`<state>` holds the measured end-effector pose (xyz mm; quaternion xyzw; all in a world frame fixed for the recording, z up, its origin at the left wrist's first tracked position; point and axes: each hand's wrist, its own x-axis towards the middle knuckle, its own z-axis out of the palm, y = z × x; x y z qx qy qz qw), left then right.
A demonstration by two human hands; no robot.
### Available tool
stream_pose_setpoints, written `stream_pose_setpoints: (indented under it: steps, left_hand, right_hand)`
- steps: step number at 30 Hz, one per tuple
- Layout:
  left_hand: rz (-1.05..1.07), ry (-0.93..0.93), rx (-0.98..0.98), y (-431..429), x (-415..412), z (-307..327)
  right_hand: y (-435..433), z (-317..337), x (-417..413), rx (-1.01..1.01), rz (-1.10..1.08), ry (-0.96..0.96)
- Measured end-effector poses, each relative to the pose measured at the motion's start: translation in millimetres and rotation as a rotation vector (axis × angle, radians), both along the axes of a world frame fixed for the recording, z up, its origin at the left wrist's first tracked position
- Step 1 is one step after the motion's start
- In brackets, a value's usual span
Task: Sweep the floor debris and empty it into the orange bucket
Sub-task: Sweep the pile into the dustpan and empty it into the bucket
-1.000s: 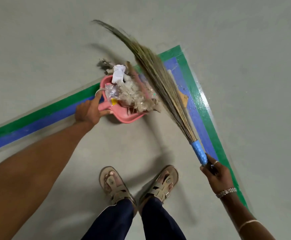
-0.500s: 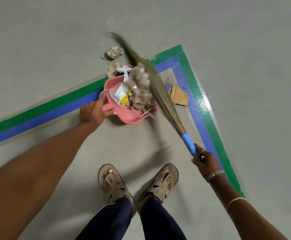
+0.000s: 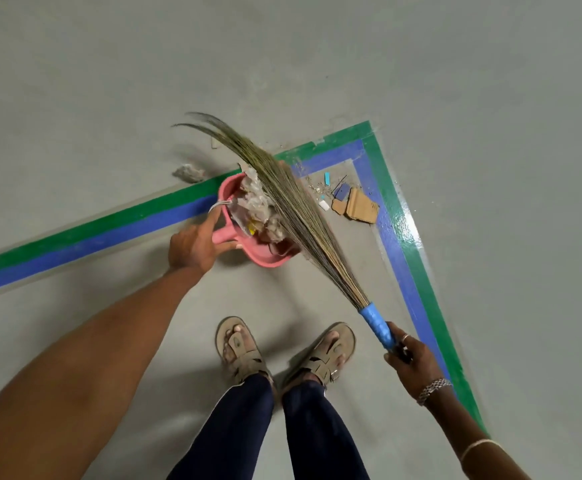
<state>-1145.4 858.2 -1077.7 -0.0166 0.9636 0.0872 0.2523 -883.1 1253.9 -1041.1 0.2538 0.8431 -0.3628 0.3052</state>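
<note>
Soft even indoor light, white glare on green tape [image 3: 408, 225], faint shadows beside sandals [image 3: 244, 351], wide-angle bending at edges.

Floor [image 3: 116, 84]: grey, smooth, matte, filling the whole view. Marking: green stripe [image 3: 109, 222] with blue stripe [image 3: 109, 240] touching its inner edge. Routed from the left edge up to a corner [image 3: 365, 136] right of centre, then down toward the lower right edge. Gloss: white glare [image 3: 408, 226] on the green stripe just below the corner. Lighting: soft, even, from above; faint blurred shadows only.
</note>
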Motion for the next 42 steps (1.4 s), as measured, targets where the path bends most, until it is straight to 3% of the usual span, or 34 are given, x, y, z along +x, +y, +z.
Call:
stream_pose_setpoints:
  steps: [12, 17, 24, 31, 42]
  left_hand:
    - [0.240, 0.052, 0.051, -52, 48, 231]
    - [0.331, 0.083, 0.057, -86, 75, 333]
    - [0.515, 0.162, 0.064, -114, 145, 447]
    - [0.735, 0.231, 0.023, -131, 252, 502]
    - [1.115, 0.270, -0.014, -146, 408, 544]
  right_hand:
    - [-36, 214, -46, -0.007, 0.023, 0.028]
    - [-51, 314, -65, 0.035, 0.093, 0.167]
    - [-62, 399, -73, -0.014, 0.282, 0.241]
    - [-80, 446, -72, -0.054, 0.532, 0.354]
    - [-140, 465, -106, -0.165, 0.994, 0.467]
